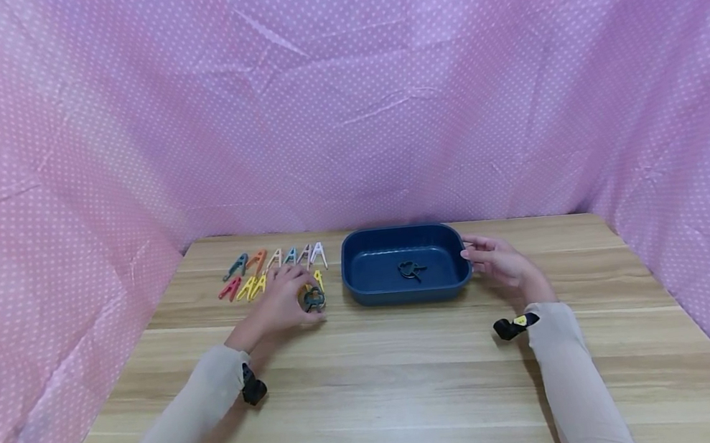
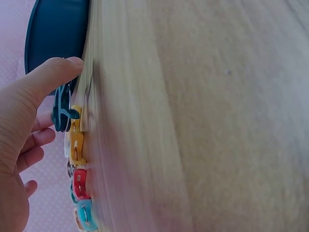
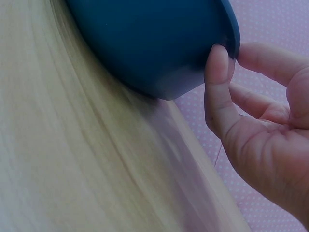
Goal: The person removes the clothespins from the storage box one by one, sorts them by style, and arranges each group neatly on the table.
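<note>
My left hand (image 1: 282, 301) pinches a dark green clothespin (image 1: 314, 298) between thumb and fingers, just left of a dark blue rectangular bin (image 1: 408, 295). In the left wrist view this clothespin (image 2: 63, 108) hangs below the thumb, its grip partly hidden. A similar dark green clothespin (image 1: 410, 270) lies on the bin's floor. My right hand (image 1: 495, 261) grips the bin's right rim, thumb on the near side and fingers behind, as the right wrist view shows at the bin's end (image 3: 159, 48).
Colored clothespins stand in two rows behind and beside my left hand: a white one (image 1: 318, 254), an orange one (image 1: 257, 262), a red one (image 1: 230, 288) and several others, some yellow. Pink dotted cloth (image 1: 372, 140) hangs around the wooden table (image 1: 386, 391).
</note>
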Demonstrator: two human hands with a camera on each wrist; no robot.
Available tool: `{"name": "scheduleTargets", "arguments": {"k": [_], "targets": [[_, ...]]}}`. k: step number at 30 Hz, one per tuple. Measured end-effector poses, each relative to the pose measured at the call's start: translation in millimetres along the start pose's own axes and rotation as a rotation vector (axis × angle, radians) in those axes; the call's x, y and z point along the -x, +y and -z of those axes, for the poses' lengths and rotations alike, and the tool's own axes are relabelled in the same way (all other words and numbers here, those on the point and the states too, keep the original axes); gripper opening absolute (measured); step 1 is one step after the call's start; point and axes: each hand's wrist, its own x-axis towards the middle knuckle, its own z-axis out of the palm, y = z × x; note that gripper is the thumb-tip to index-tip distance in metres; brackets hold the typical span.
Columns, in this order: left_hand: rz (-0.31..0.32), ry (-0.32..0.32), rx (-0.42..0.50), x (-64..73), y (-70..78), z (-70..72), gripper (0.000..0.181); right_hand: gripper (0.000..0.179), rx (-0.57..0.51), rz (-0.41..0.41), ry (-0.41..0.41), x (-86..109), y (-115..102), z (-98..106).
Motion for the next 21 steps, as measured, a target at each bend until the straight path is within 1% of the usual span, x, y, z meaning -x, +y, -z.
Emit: {"name": "scheduleTargets", "arguments": {"k": [5,12,21], "targets": [[0.0,-0.006,-0.008,-1.3,-0.5,-3.4,0.057,0.062,0.005,-0.004,0.003,-1.0,0.9,1.2],[-0.022,0.012,-0.004,-1.5,0.0,-5.0,0.056,0.062,0.013,-0.005,-0.004,-1.6,0.7,2.4],[-0.016,-0.01,-0.003,-1.5,-0.9,-6.9,0.056,0.063,0.008,-0.017,-0.001,-2.2,1.1,2.8]]}}
